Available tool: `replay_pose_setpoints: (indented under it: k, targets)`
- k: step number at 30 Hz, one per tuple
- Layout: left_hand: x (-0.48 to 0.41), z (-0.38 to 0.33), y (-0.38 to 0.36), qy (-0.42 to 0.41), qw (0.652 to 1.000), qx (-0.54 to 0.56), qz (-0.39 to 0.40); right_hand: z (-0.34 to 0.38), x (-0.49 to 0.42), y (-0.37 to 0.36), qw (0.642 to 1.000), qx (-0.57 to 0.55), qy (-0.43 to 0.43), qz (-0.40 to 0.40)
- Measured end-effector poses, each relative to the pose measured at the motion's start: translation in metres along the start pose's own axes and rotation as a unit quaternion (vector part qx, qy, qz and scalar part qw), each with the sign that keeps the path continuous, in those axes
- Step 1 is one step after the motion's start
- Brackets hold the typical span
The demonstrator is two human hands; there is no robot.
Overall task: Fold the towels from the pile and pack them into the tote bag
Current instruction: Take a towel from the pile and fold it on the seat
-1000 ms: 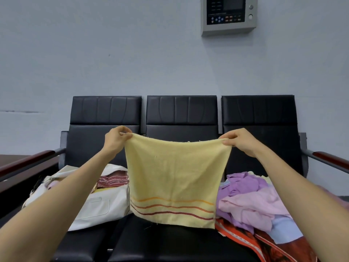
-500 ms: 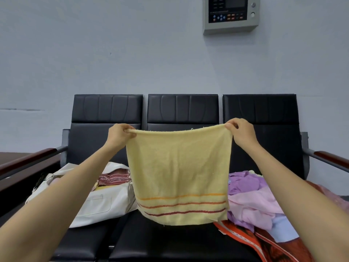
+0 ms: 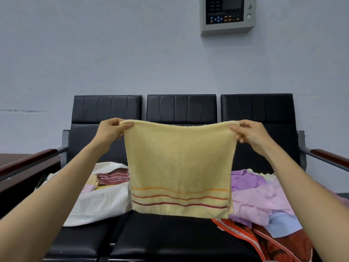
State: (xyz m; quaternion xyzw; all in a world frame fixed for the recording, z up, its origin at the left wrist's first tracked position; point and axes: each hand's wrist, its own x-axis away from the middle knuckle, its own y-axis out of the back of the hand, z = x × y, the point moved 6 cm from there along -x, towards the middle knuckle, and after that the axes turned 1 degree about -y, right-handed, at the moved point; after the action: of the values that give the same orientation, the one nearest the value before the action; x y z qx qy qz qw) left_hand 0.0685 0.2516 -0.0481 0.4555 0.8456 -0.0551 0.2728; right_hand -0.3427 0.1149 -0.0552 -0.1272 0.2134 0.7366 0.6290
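A yellow towel (image 3: 179, 163) with three orange-red stripes near its lower edge hangs spread in the air over the middle seat. My left hand (image 3: 110, 132) pinches its top left corner and my right hand (image 3: 249, 134) pinches its top right corner. The white tote bag (image 3: 98, 203) lies on the left seat with folded pink towels (image 3: 113, 177) showing in its mouth. The pile of loose towels (image 3: 260, 197), purple, pink, blue and red, covers the right seat.
A black three-seat bench (image 3: 181, 108) stands against a pale wall, with wood-topped armrests at left (image 3: 28, 159) and right (image 3: 328, 157). A grey control panel (image 3: 228, 15) hangs on the wall above.
Both hands have lifted the yellow towel higher and pulled its top edge straighter. Its lower edge now hangs just above the seat.
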Motion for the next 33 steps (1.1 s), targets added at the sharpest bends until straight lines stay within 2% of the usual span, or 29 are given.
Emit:
replay_pose_setpoints:
  k: [4, 8, 12, 14, 17, 20, 24, 29, 33]
  targets:
    - [-0.015, 0.01, -0.008, 0.024, 0.999, -0.017, 0.019, -0.019, -0.019, -0.001, 0.998, 0.039, -0.035, -0.036]
    - [-0.03, 0.059, -0.03, 0.098, 0.995, -0.011, 0.004, -0.064, -0.037, -0.027, 0.993, 0.005, -0.118, -0.006]
    - [-0.037, 0.075, -0.037, 0.065, 0.991, -0.046, -0.111, -0.069, -0.049, -0.036, 0.995, -0.058, -0.051, -0.066]
    - [-0.035, 0.072, -0.038, 0.031, 0.99, -0.021, -0.137, -0.059, -0.044, -0.038, 0.993, -0.094, -0.007, -0.075]
    - [-0.023, 0.071, -0.039, 0.017, 0.993, 0.031, -0.116, -0.054, -0.031, -0.035, 0.992, -0.097, 0.02, -0.073]
    - [-0.001, 0.072, -0.04, 0.011, 0.994, 0.061, -0.092, -0.054, -0.014, -0.029, 0.995, -0.047, 0.025, -0.085]
    - [0.02, 0.06, -0.027, -0.004, 0.99, 0.074, -0.117, -0.046, 0.007, -0.021, 0.991, -0.029, 0.041, -0.123]
    - [0.025, 0.03, -0.014, -0.037, 0.99, 0.037, -0.13, -0.034, 0.017, -0.012, 0.982, -0.033, 0.066, -0.171]
    - [0.014, 0.045, -0.02, 0.01, 0.996, -0.026, -0.086, -0.054, 0.01, -0.018, 0.988, 0.008, 0.007, -0.153]
